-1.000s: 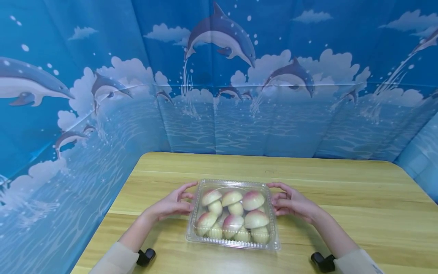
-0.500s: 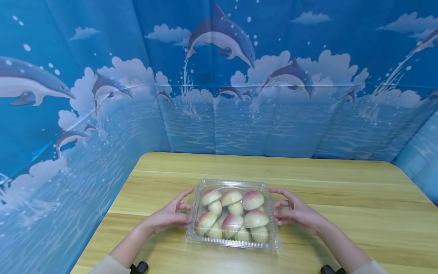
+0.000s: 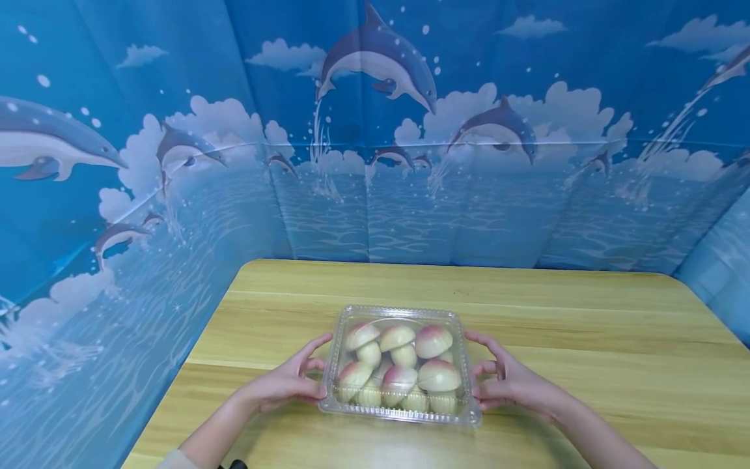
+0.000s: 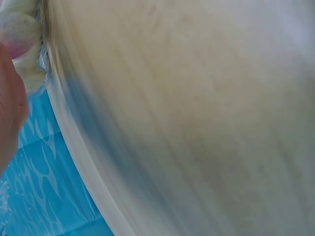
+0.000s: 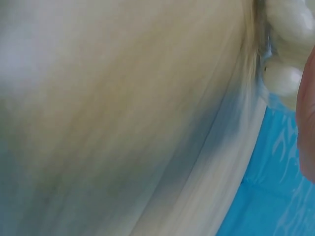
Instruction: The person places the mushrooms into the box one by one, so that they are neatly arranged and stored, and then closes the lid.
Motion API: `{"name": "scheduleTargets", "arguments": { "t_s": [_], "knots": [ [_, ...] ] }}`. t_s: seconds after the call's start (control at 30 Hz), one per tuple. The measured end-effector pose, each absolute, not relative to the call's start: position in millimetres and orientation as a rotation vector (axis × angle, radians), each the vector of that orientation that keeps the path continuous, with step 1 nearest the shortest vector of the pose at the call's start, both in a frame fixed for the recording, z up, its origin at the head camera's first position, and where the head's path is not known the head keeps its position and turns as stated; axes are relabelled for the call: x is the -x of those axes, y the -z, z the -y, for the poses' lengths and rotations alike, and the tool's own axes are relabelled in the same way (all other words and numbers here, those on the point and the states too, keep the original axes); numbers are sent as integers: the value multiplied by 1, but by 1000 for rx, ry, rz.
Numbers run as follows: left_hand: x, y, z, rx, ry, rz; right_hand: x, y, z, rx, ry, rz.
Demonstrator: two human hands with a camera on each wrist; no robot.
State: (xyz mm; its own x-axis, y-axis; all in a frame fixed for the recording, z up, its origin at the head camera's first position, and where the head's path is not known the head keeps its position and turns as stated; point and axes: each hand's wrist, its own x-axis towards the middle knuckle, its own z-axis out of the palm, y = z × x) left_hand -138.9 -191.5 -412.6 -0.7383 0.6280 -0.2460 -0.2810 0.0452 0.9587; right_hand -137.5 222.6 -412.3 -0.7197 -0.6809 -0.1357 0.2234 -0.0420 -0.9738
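Observation:
A clear plastic clamshell box lies closed on the table in the head view. Inside are several pale mushroom-shaped pieces with pink-tinged caps. My left hand is at the box's left side, its thumb near the front corner and its index finger stretched toward the back. At the right side, my right hand mirrors this with thumb and index finger spread along the edge. The fingertips touch or nearly touch the box walls. Each wrist view catches only a strip of hand beside the box.
The box stands on a wooden table with rounded far corners. Behind and to the left hangs a blue curtain printed with dolphins and waves. A bit of black wrist gear shows at the bottom edge.
Both hands have slid along the box sides toward the front edge, and the forearms have drawn back. The box has stayed in nearly the same place.

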Motion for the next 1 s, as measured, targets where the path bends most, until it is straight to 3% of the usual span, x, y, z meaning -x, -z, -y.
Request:
{"name": "scheduleTargets", "arguments": {
  "t_s": [1.0],
  "knots": [
    [122,407,182,-184,-1878,-1526,116,410,-215,464,1791,-1437]
  ]
}}
